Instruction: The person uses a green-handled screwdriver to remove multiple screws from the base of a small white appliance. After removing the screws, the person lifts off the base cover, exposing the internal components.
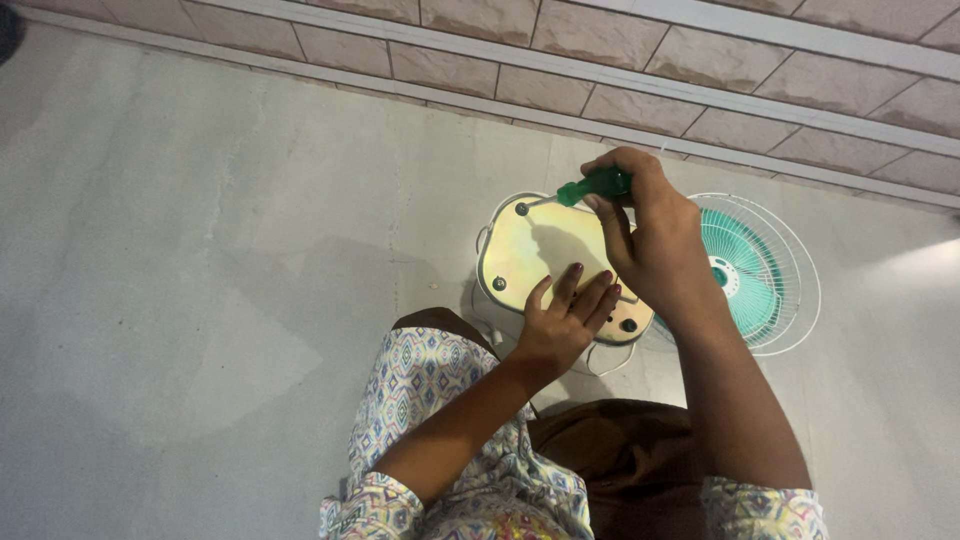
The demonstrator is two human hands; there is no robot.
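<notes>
A table fan lies on its side on the floor, its gold-coloured metal base plate (532, 250) facing up. My right hand (655, 240) grips a green-handled screwdriver (592, 187), whose tip sits on the screw at the plate's upper left corner (521, 208). My left hand (568, 322) rests flat on the plate's lower edge, fingers spread. The fan's white wire guard with teal blades (755, 270) lies to the right, partly hidden behind my right wrist.
A grey concrete floor (220, 280) surrounds the fan. A tiled wall base (600, 70) runs across the top of the view. A white cord (598, 365) loops under the base. My knee in patterned cloth (430, 375) is close to the plate.
</notes>
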